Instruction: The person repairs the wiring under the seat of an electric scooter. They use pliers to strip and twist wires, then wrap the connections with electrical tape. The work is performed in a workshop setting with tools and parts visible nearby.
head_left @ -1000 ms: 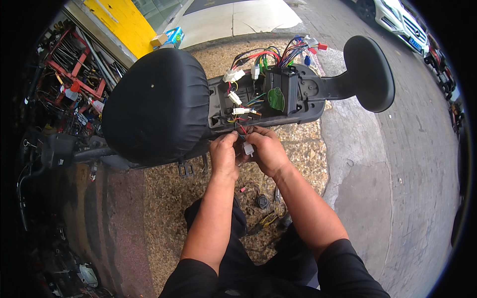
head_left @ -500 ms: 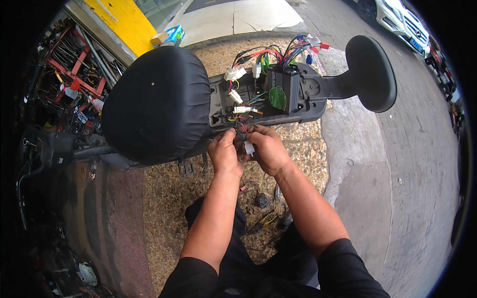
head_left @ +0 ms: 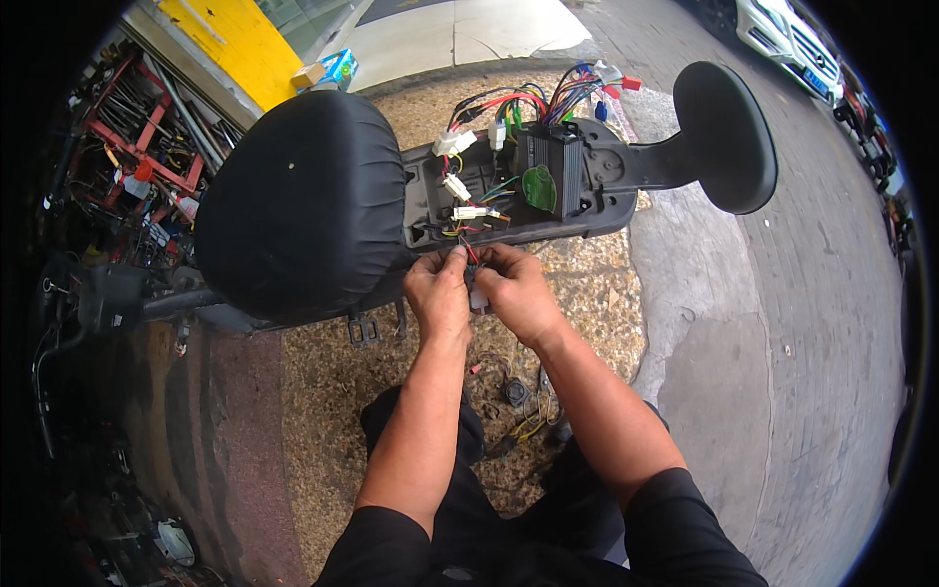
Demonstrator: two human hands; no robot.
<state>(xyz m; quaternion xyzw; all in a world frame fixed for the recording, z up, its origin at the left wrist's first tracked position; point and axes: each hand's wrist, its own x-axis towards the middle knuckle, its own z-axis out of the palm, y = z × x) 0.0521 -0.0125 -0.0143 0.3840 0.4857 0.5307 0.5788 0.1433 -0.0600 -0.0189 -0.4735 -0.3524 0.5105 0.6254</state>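
Observation:
My left hand (head_left: 437,292) and my right hand (head_left: 515,292) meet below the near edge of an open black compartment (head_left: 423,196) on an electric scooter, fingers closed on thin red and dark wires (head_left: 471,254). A pale connector (head_left: 478,299) hangs between the hands, partly hidden. Above them, white connectors (head_left: 455,186) with colored leads lie in the compartment beside a finned black controller box (head_left: 548,171) with a green label. A bundle of wires (head_left: 577,88) with red and blue plugs rises behind it. The black padded seat (head_left: 293,205) is at left, the padded backrest (head_left: 724,137) at right.
Cluttered tools and a red rack (head_left: 147,137) line the left side. A yellow post (head_left: 235,49) and small boxes (head_left: 335,68) stand at back left. A white car (head_left: 792,49) is at top right. Loose wires and a round black part (head_left: 515,391) lie on the pebbled ground below.
My left thumb has moved up toward the wires, and my right fingers have shifted slightly, hiding more of the pale connector. The seat and compartment appear slightly higher and further left.

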